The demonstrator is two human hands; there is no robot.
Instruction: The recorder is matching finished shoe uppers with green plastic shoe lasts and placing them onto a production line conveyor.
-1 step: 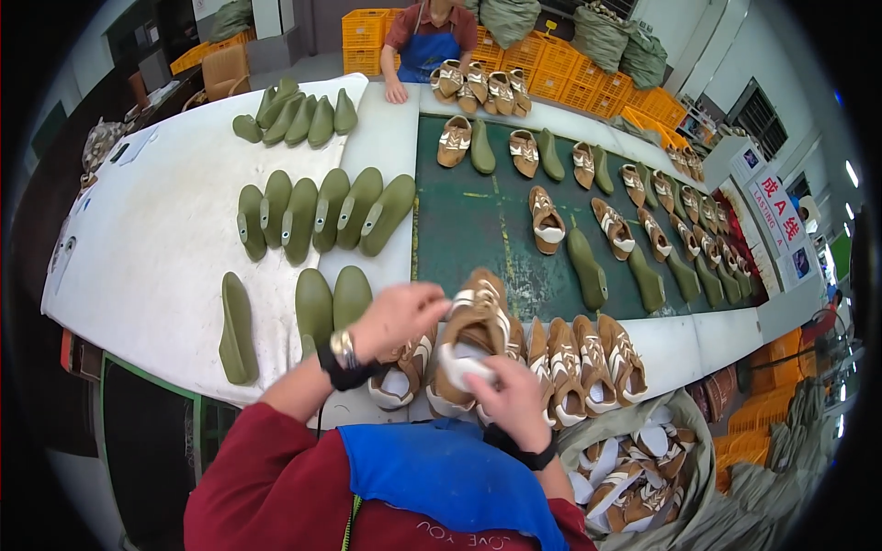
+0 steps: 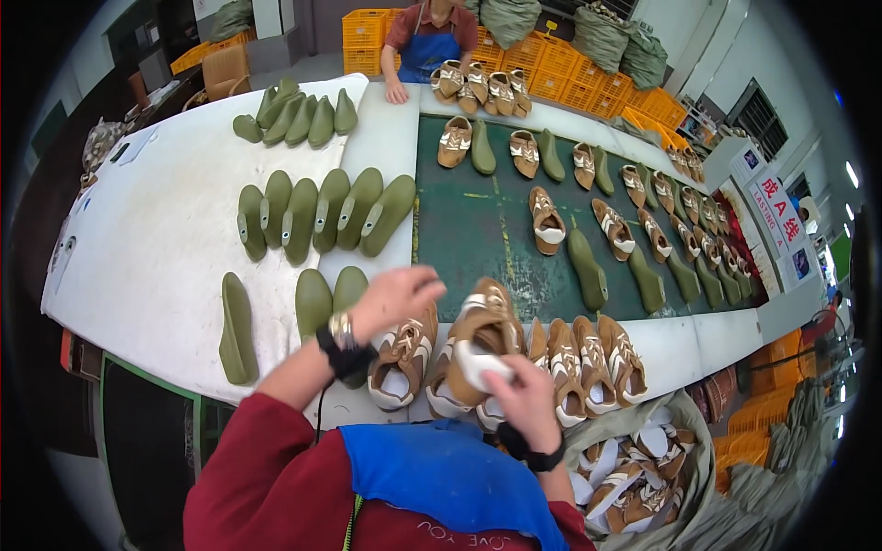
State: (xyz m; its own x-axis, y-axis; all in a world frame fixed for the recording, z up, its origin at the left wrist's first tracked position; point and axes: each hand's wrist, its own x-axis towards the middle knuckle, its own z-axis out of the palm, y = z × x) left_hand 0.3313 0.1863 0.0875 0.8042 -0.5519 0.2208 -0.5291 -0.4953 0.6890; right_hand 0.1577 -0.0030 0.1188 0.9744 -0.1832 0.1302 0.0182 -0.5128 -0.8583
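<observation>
A brown and white lace-up shoe upper [image 2: 484, 342] is held tilted over the near edge of the table, its opening facing me. My right hand [image 2: 530, 402] pinches its white-lined heel between thumb and fingers. To the left, my left hand [image 2: 397, 301] is slightly blurred, its fingers stretched out and apart from the upper, holding nothing that I can see. Beneath and beside the held piece stand several similar uppers [image 2: 590, 365] in a row, and one more upper [image 2: 404, 360] is just below my left hand. Green shoe lasts [image 2: 313, 303] stand close by my left wrist, one partly hidden.
More green lasts [image 2: 303, 216] stand on the white tabletop [image 2: 147, 248]. Uppers and lasts lie paired on a green conveyor belt [image 2: 473, 266]. A sack [image 2: 703, 450] of uppers is at my right. Across the table is a co-worker [image 2: 430, 41], with orange crates [image 2: 588, 78] behind.
My left hand has drawn up and away from the upper, its fingers straightening. My right hand has shifted slightly right, and the upper has turned a little with its heel lifted.
</observation>
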